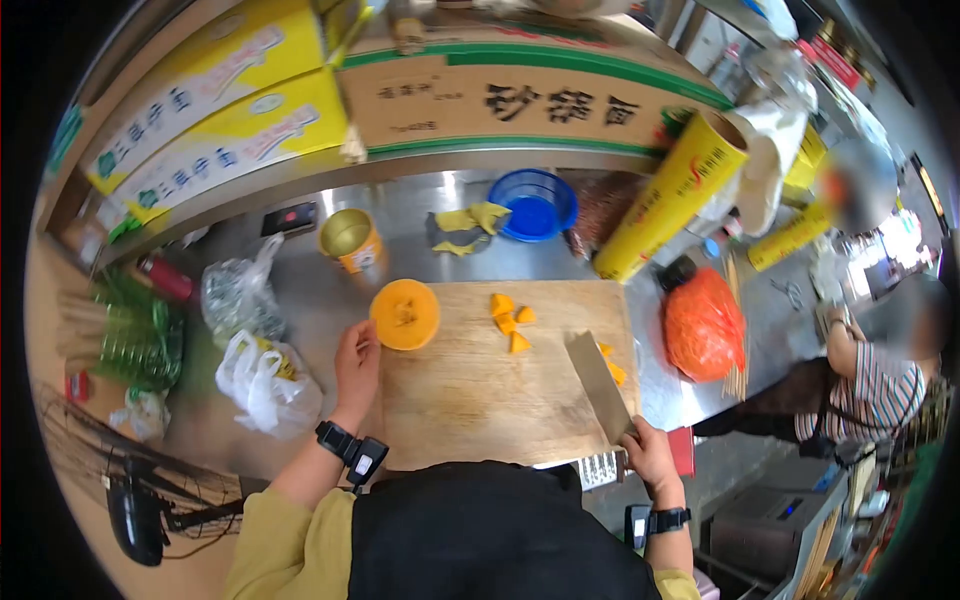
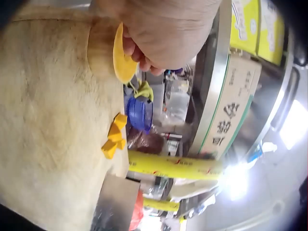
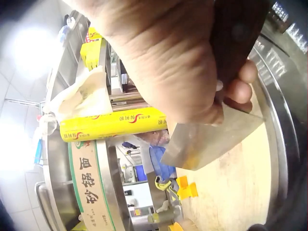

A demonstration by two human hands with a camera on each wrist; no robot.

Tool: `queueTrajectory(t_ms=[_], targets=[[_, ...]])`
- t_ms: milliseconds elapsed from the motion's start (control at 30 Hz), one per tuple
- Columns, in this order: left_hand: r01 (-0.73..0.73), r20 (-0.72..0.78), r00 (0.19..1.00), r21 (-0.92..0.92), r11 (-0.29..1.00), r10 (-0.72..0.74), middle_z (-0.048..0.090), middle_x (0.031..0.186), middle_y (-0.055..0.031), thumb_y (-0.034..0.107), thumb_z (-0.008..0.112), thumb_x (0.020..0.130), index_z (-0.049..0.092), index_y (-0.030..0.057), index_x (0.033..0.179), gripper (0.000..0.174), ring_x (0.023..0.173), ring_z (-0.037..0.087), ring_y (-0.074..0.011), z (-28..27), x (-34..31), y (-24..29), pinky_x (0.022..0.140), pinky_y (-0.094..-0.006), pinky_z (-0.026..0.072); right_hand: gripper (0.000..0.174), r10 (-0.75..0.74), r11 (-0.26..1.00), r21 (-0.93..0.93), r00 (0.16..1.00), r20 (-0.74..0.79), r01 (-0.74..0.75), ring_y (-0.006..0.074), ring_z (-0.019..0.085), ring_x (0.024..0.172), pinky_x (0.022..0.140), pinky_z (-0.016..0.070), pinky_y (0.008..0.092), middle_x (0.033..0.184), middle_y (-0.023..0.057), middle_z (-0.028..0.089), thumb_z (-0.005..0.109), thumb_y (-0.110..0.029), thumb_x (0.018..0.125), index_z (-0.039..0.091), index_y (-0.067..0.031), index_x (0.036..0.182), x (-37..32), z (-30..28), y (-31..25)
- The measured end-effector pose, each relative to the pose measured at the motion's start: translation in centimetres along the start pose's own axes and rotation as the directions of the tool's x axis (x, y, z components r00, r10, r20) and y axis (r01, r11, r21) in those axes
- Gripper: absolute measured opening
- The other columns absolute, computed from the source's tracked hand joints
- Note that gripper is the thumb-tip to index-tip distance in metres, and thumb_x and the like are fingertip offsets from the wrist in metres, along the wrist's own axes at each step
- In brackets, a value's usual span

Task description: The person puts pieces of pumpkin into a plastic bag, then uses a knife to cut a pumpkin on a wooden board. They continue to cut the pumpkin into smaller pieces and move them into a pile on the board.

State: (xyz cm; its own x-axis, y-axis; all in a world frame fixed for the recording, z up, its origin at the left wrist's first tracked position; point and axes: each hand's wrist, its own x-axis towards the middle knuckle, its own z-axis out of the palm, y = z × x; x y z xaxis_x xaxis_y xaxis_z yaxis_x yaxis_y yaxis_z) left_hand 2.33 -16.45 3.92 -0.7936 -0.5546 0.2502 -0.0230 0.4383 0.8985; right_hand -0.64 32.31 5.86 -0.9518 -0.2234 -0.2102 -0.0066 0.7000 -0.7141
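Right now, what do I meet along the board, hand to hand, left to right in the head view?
Left hand, orange round, middle chunks, cleaver, right hand.

Steel worktop (image 1: pixel 405 265): tin can (image 1: pixel 352 243), phone (image 1: pixel 289 219) and blue plastic basin (image 1: pixel 535 215) along the far side; white plastic bag (image 1: pixel 265 385) at left, red plastic bag (image 1: pixel 705 325) at right.
Wooden cutting board (image 1: pixel 480 400), on the worktop: pumpkin round (image 1: pixel 405 315) at far left corner, pumpkin chunks (image 1: pixel 506 322) nearer the middle.
Steel shelf (image 1: pixel 440 160): yellow noodle cartons (image 1: pixel 200 110), brown cardboard carton (image 1: pixel 540 100).
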Motion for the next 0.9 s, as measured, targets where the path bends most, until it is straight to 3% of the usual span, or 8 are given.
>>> queueTrajectory(t_ms=[33, 133, 233, 367, 433, 567, 733, 900], targets=[[0.011, -0.074, 0.997, -0.019, 1.000, -0.013, 0.063, 0.109, -0.0101, 0.013, 0.062, 0.095, 0.059, 0.0023, 0.119, 0.026, 0.095, 0.065, -0.0206, 0.0, 0.4, -0.9, 0.085, -0.0300, 0.0511, 0.014, 0.058, 0.998, -0.008, 0.997, 0.042, -0.057, 0.0264, 0.066, 0.065, 0.059, 0.0500, 0.0375, 0.070, 0.0209, 0.063, 0.064, -0.007, 0.088, 0.054, 0.0022, 0.090, -0.3, -0.5, -1.6], [0.252, 0.042, 0.967, -0.021, 0.967, -0.251, 0.059, 0.113, -0.0115, 0.019, 0.068, 0.091, 0.053, -0.0011, 0.126, 0.043, 0.096, 0.064, -0.0218, 0.2, 2.7, -4.8, 0.084, -0.0298, 0.0518, 0.014, 0.125, 0.991, 0.036, 0.986, 0.114, -0.130, 0.0380, 0.067, 0.070, 0.062, 0.0508, 0.0389, 0.075, 0.0233, 0.065, 0.064, -0.006, 0.087, 0.053, 0.0017, 0.090, -1.5, 0.0, -3.4], [0.523, 0.180, 0.851, -0.182, 0.833, -0.494, 0.063, 0.110, -0.0126, 0.022, 0.074, 0.087, 0.056, -0.0034, 0.123, 0.048, 0.096, 0.065, -0.0208, 0.7, 4.2, -1.1, 0.083, -0.0311, 0.0525, 0.016, -0.016, 0.992, -0.123, 0.991, 0.132, 0.033, 0.0442, 0.065, 0.081, 0.067, 0.0517, 0.0455, 0.080, 0.0248, 0.066, 0.065, -0.007, 0.086, 0.054, -0.0001, 0.095, -2.5, 1.5, -4.7], [0.422, 0.269, 0.880, -0.058, 0.905, -0.393, 0.069, 0.105, -0.0134, 0.024, 0.076, 0.084, 0.061, -0.0015, 0.116, 0.043, 0.097, 0.067, -0.0210, 2.1, 6.8, -7.0, 0.083, -0.0324, 0.0527, 0.016, -0.030, 0.984, -0.175, 1.000, -0.004, 0.029, 0.0464, 0.063, 0.083, 0.069, 0.0498, 0.0506, 0.084, 0.0258, 0.065, 0.062, -0.007, 0.086, 0.053, -0.0005, 0.097, -4.0, 4.8, -3.3], [0.438, 0.278, 0.859, 0.037, 0.898, -0.431, 0.071, 0.103, -0.0144, 0.024, 0.077, 0.083, 0.063, -0.0006, 0.112, 0.041, 0.096, 0.068, -0.0222, 1.5, 7.3, -2.3, 0.083, -0.0324, 0.0527, 0.015, 0.007, 0.980, -0.199, 0.999, -0.035, -0.014, 0.0465, 0.062, 0.083, 0.070, 0.0496, 0.0520, 0.085, 0.0257, 0.064, 0.061, -0.007, 0.087, 0.053, -0.0005, 0.098, -4.4, 5.5, -4.0], [0.370, 0.314, 0.855, 0.191, 0.909, -0.413, 0.064, 0.112, -0.0184, 0.031, 0.079, 0.079, 0.061, -0.0013, 0.114, 0.051, 0.104, 0.064, -0.0276, 1.1, 7.5, -3.7, 0.088, -0.0353, 0.0509, 0.017, -0.054, 0.947, -0.317, 0.998, -0.029, 0.042, 0.0464, 0.062, 0.083, 0.072, 0.0497, 0.0537, 0.087, 0.0254, 0.064, 0.059, -0.008, 0.087, 0.052, -0.0015, 0.101, -3.6, 6.1, -5.6], [0.075, 0.343, 0.899, 0.490, 0.869, -0.271, 0.051, 0.127, -0.0186, 0.040, 0.077, 0.076, 0.058, -0.0016, 0.118, 0.063, 0.114, 0.056, -0.0328, 0.9, 4.0, -2.8, 0.094, -0.0399, 0.0483, 0.013, -0.082, 0.911, -0.406, 0.997, -0.011, 0.071, 0.0459, 0.063, 0.082, 0.072, 0.0501, 0.0540, 0.088, 0.0251, 0.064, 0.055, -0.010, 0.090, 0.050, -0.0029, 0.100, -2.7, 7.1, -6.8], [-0.052, 0.437, 0.887, 0.416, 0.908, -0.149, 0.052, 0.127, -0.0164, 0.042, 0.076, 0.078, 0.058, -0.0016, 0.118, 0.062, 0.112, 0.057, -0.0336, 1.1, -0.6, -1.0, 0.094, -0.0402, 0.0486, 0.017, -0.049, 0.909, -0.416, 0.998, -0.027, 0.034, 0.0478, 0.061, 0.084, 0.073, 0.0489, 0.0545, 0.087, 0.0275, 0.064, 0.057, -0.008, 0.089, 0.049, -0.0024, 0.103, -3.0, 7.4, -7.8]])
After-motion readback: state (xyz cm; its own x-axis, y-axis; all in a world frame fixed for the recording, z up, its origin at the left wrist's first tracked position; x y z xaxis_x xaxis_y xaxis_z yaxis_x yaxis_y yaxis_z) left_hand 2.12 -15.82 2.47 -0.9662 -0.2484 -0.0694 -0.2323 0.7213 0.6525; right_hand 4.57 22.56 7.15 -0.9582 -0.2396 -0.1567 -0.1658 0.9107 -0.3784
